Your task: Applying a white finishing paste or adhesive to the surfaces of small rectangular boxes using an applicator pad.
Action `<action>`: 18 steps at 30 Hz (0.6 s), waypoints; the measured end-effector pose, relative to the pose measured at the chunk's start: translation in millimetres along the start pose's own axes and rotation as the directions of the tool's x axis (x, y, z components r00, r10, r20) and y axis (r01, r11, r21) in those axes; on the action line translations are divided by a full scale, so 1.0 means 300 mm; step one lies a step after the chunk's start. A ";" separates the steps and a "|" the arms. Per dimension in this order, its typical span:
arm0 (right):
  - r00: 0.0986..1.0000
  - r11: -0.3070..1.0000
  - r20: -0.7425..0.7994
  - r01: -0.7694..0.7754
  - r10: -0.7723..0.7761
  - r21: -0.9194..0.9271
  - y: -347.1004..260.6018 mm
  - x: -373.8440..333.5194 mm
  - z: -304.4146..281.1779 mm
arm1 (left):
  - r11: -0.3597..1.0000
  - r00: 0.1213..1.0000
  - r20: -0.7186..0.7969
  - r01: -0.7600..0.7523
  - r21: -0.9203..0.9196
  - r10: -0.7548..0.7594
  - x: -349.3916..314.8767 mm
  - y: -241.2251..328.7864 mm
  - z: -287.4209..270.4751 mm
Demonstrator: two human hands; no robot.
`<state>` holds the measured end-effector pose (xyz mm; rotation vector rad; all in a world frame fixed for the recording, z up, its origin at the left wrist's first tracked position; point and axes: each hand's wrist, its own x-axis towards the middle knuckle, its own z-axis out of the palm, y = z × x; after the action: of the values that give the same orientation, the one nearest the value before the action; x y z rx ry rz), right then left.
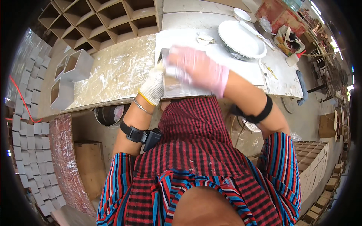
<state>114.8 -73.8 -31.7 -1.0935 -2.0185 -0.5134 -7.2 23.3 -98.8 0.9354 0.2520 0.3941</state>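
Observation:
My left hand [152, 86], in a white knit glove, grips the left side of a small square grey box [170, 83] standing on the workbench [117, 71]. In a pink rubber glove, my right hand [196, 67] lies blurred over the top of that box, touching it. Whether the pink glove holds a cloth or tool cannot be told. Much of the box is hidden under both hands.
A white bowl of pale slip [241, 39] and a small cup [241, 14] sit on the bench's right. Two finished grey boxes [71, 73] stand at its left, a lattice of open cells [102, 19] behind. Grey tiles [30, 124] line the left, cartons [313, 162] the right.

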 end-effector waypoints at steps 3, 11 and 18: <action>0.953 0.978 0.303 -0.053 -0.010 0.201 -0.095 -0.004 -0.020 | 0.917 0.932 0.356 0.080 -0.390 0.070 -0.024 0.005 -0.051; 0.956 0.989 0.272 -0.129 0.106 0.070 -0.024 0.035 -0.008 | 0.999 0.996 -0.077 0.037 -0.013 -0.038 0.005 -0.003 0.002; 0.952 0.995 0.291 -0.095 0.094 -0.009 -0.015 0.028 0.007 | 0.983 0.993 -0.025 0.113 -0.146 -0.117 0.021 -0.052 -0.073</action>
<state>107.3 -70.3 -26.4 -1.3189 -2.2031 -0.3104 -6.4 33.7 -124.5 0.7690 0.3029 0.3173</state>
